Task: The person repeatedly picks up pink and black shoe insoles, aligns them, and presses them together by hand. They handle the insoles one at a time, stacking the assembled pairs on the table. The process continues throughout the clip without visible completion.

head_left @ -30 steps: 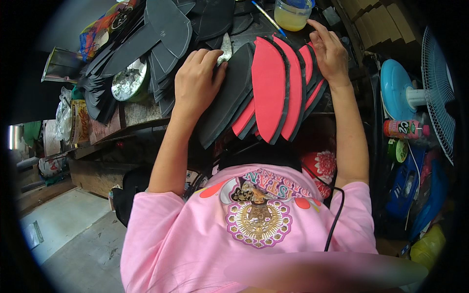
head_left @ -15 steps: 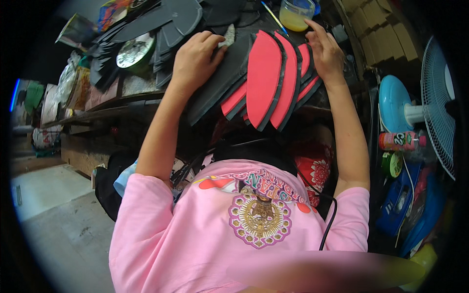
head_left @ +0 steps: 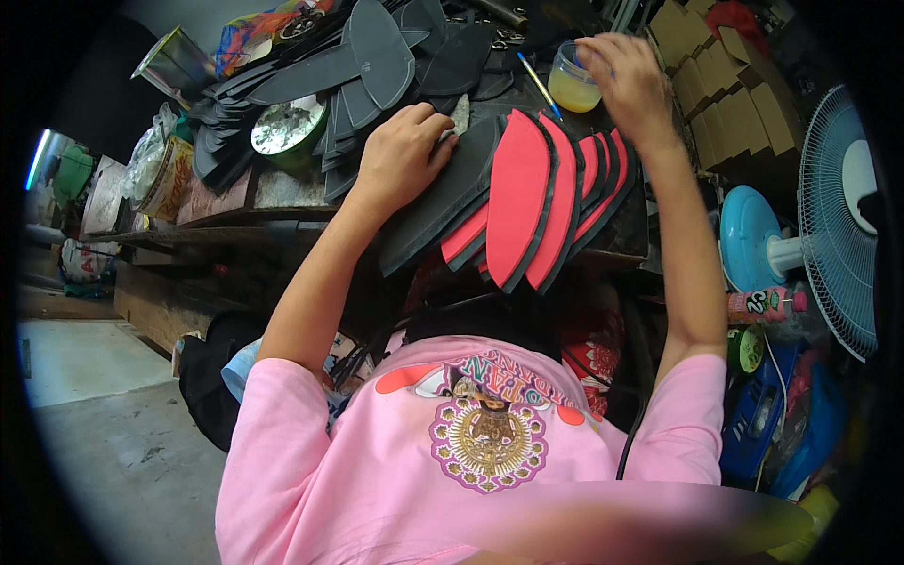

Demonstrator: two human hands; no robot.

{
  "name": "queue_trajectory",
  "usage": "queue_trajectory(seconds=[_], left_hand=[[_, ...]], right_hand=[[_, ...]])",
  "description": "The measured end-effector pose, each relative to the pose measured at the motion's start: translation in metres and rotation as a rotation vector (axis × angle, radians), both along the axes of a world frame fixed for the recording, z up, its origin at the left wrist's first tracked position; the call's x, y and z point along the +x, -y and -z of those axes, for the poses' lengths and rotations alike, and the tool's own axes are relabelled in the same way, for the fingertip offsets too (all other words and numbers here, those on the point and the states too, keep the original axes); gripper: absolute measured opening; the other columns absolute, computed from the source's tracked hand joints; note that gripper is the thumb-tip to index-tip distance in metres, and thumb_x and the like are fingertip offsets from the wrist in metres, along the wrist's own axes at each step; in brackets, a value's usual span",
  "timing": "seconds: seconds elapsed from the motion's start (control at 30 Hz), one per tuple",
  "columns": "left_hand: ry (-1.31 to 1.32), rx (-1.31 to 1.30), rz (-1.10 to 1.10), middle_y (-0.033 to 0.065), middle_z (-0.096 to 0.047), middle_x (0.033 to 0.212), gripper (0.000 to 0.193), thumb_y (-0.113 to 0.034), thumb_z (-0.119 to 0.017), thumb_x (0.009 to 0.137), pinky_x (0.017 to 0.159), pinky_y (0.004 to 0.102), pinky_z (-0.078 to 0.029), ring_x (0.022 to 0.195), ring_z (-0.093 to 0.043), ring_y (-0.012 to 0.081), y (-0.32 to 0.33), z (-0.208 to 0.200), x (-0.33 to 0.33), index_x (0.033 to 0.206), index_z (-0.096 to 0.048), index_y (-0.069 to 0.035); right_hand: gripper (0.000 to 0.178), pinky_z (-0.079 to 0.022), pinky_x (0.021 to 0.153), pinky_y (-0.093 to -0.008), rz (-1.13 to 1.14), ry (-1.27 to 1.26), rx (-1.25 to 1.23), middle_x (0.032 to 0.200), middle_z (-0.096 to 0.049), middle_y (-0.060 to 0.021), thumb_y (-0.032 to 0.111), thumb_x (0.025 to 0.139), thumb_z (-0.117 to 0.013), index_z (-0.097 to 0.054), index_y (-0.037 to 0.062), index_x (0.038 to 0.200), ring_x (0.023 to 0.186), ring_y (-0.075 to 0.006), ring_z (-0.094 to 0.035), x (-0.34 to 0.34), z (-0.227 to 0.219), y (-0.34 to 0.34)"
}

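Several curved sole-shaped foam pieces, red on top with black edges, lie fanned out before me; a long red piece (head_left: 519,198) is at their middle. Left of them is a dark grey foam piece (head_left: 438,202). My left hand (head_left: 403,155) rests at its upper left, fingers curled, and what the fingertips hold, if anything, is hidden. Just beyond them lies a pale, rough strip (head_left: 461,114). My right hand (head_left: 633,89) is over a clear cup (head_left: 573,91) of yellowish liquid, fingers bent together at its rim; what they pinch is hidden. A blue-and-yellow pen (head_left: 540,87) lies left of the cup.
Dark grey foam cutouts (head_left: 377,56) pile up at the far left, around a green tub (head_left: 290,132) with a whitish top. An open metal can (head_left: 174,66) stands behind. Brown cardboard pieces (head_left: 744,104) and a fan (head_left: 852,217) are at right.
My right hand has moved from beside the cup to over its rim, with fingers bent inward. The left hand stays by the dark foam. The whole view has shifted slightly.
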State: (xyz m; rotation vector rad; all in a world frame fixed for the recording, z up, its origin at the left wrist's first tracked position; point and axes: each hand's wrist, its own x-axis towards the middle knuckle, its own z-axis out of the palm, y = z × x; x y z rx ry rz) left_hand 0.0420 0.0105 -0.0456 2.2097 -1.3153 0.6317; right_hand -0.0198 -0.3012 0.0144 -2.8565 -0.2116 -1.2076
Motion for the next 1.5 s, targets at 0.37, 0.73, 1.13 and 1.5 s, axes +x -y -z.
queue_trajectory(seconds=[0.37,0.73,1.13,1.5], left_hand=[[0.085,-0.102,0.088,0.0087,-0.062,0.088,0.012,-0.009,-0.069,0.085,0.072,0.0377,-0.053,0.084,-0.064,0.028,-0.006,0.001,-0.005,0.095,-0.066,-0.004],[0.278,-0.216,0.038,0.005,-0.065,0.105,0.024,-0.009,-0.071,0.08,0.079,0.0372,-0.053,0.095,-0.062,0.0263,-0.01,-0.007,-0.009,0.103,-0.068,-0.01],[0.258,0.517,-0.254,0.0112,-0.07,0.111,0.029,-0.018,-0.063,0.085,0.082,0.0448,-0.044,0.102,-0.066,0.0292,0.039,-0.029,0.058,0.113,-0.068,-0.016],[0.473,-0.349,-0.087,0.0172,-0.067,0.083,0.016,-0.008,-0.068,0.078,0.067,0.0439,-0.054,0.075,-0.068,0.0333,0.03,-0.127,0.052,0.093,-0.063,-0.004]], right_hand=[[0.047,-0.018,0.117,-0.0659,0.4,-0.885,-0.44,0.154,-0.044,-0.0118,0.054,0.1,-0.043,-0.031,0.0677,0.143,0.149,-0.0376,-0.028,0.076,-0.012,0.014],[0.07,-0.032,0.114,-0.0401,-0.375,-0.01,0.453,0.114,-0.07,-0.0117,0.053,0.107,-0.028,-0.074,0.0032,0.09,0.131,-0.0229,-0.052,0.027,-0.068,0.061],[0.051,-0.02,0.117,-0.0588,-0.099,-0.025,-0.123,0.124,-0.068,-0.0054,0.055,0.103,-0.039,-0.075,0.0183,0.108,0.131,-0.0291,-0.052,-0.089,-0.053,-0.018],[0.049,-0.035,0.114,-0.0487,-0.344,0.143,0.004,0.136,-0.061,-0.0098,0.04,0.102,-0.054,-0.049,0.0125,0.143,0.124,-0.0267,-0.058,-0.103,-0.059,-0.038]])
